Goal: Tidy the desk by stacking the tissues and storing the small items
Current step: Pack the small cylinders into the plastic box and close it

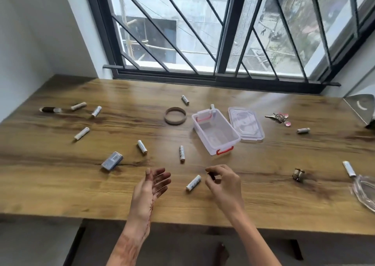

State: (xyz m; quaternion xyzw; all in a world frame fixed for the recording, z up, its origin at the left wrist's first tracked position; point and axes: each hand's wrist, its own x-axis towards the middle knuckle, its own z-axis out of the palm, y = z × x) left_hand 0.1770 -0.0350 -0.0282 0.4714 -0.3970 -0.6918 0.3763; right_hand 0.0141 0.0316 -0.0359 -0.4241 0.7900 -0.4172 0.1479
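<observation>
Several white batteries lie scattered on the wooden desk (60, 184); the nearest battery (193, 182) is between my hands. My left hand (152, 186) hovers palm-up and open, fingers spread, just left of it. My right hand (223, 183) hangs just right of it with fingers curled and thumb and forefinger pinched; the tips look dark, and I cannot tell whether they hold anything. A clear storage box (215, 132) with red latches stands open and empty beyond my hands, its lid (246, 126) beside it on the right. A small blue-grey tissue pack (112, 160) lies to the left.
A cardboard tape ring (175, 116) lies left of the box, and a bunch of keys (279, 118) to its right. A small metal clip (298, 174) and a glass dish (363, 190) are near the right edge. A dark thread spool (49, 109) lies far left. A barred window runs behind.
</observation>
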